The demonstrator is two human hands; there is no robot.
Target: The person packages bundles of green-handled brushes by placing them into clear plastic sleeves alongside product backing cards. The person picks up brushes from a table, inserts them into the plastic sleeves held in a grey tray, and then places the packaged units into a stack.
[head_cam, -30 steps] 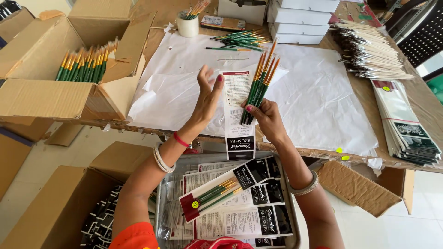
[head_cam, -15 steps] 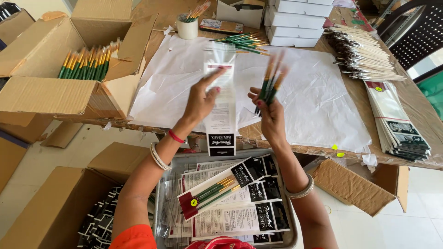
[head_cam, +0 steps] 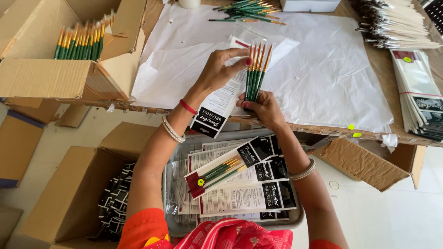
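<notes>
The right hand (head_cam: 264, 107) is closed round the lower ends of a small bunch of green-handled brushes (head_cam: 256, 70), holding them upright with the orange-tan tips fanned at the top. The left hand (head_cam: 220, 69) pinches the top of a clear sleeve (head_cam: 227, 99) with a printed card inside, its fingers pressed right against the brush handles; the sleeve hangs down and leftward to a black band at its foot. Half a second ago the two were apart, the sleeve raised to the left and the brushes blurred in motion on the right. Now the sleeve has dropped and swung in behind the bunch, so that brushes and sleeve mouth meet. By that, the brushes look lined up to go into the sleeve, though none appears to be inside yet.

Both are held above the near edge of the surface (head_cam: 369, 133), which is covered with white paper (head_cam: 323, 78). Below the hands, on the person's lap, a grey tray (head_cam: 171, 193) holds filled packs (head_cam: 230, 170), one of them showing green brushes through its clear front. Further out, loose brushes (head_cam: 249, 10) lie at the top of the paper, a carton (head_cam: 46, 78) at the left holds more standing upright, and empty sleeves (head_cam: 420, 97) are stacked at the right. A box (head_cam: 69, 203) on the floor to the left holds black-and-white cards (head_cam: 113, 203).
</notes>
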